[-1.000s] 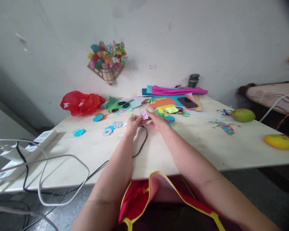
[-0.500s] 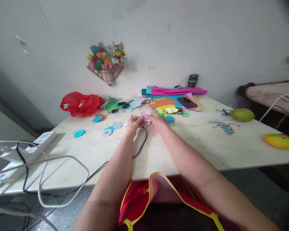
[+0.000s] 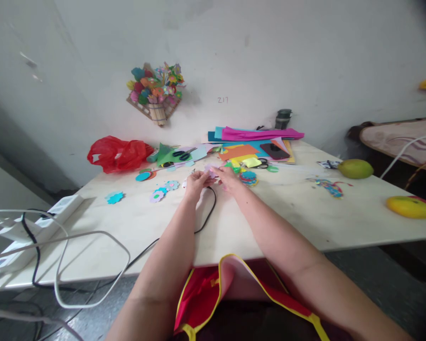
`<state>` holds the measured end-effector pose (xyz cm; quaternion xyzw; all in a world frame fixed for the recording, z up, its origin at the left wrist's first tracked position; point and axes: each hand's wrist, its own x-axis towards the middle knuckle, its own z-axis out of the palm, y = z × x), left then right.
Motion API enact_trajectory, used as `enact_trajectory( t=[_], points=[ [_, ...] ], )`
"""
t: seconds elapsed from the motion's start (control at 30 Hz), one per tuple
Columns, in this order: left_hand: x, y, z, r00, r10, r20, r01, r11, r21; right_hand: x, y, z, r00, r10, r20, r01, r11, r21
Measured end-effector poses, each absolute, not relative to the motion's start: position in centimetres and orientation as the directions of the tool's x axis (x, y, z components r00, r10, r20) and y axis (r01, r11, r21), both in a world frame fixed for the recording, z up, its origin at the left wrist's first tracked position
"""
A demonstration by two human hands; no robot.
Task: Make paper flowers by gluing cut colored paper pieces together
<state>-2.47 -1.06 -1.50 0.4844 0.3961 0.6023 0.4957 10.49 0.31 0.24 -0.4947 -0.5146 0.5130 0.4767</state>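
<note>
A small lilac paper flower [image 3: 210, 169] is held between both hands over the middle of the table [image 3: 230, 237]. My left hand [image 3: 198, 182] pinches its left side, and the fingers of my right hand [image 3: 227, 179] close on its right side. Partly hidden beneath my hands is a white tool, with a black cord [image 3: 213, 208] running from it toward the table's front. Left of my hands lie finished-looking layered paper flowers, one lilac with a green centre [image 3: 156, 196] and one pale blue [image 3: 172, 185]. Blue paper flower shapes [image 3: 115, 197] rest farther left.
White power strips [image 3: 53, 220] and looped cables occupy the left edge. Behind my hands are a red plastic bag [image 3: 119, 154], scissors [image 3: 183, 154], coloured sheets [image 3: 239, 152] and a phone [image 3: 275, 151]. Two mangoes, one green [image 3: 356, 168] and one yellow [image 3: 409, 207], lie at right.
Both hands keep hold of the lilac paper flower. It sits slightly farther left, and my right fingers have shifted a little on it. The view has moved slightly.
</note>
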Motion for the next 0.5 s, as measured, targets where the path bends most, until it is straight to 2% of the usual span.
enact_trajectory(
  t=[0.17, 0.5],
  points=[
    [-2.56, -0.87, -1.57, -0.05, 0.983, 0.179, -0.23, -0.186, 0.955, 10.87, 0.74, -0.11, -0.117, 0.993, -0.019, -0.083, -0.029, -0.996],
    [-2.58, -1.2, -1.44, -0.018, 0.986, 0.165, -0.232, -0.164, 0.959, 10.79, 1.0, -0.15, -0.072, 0.995, 0.064, -0.091, 0.058, -0.994]
  ],
)
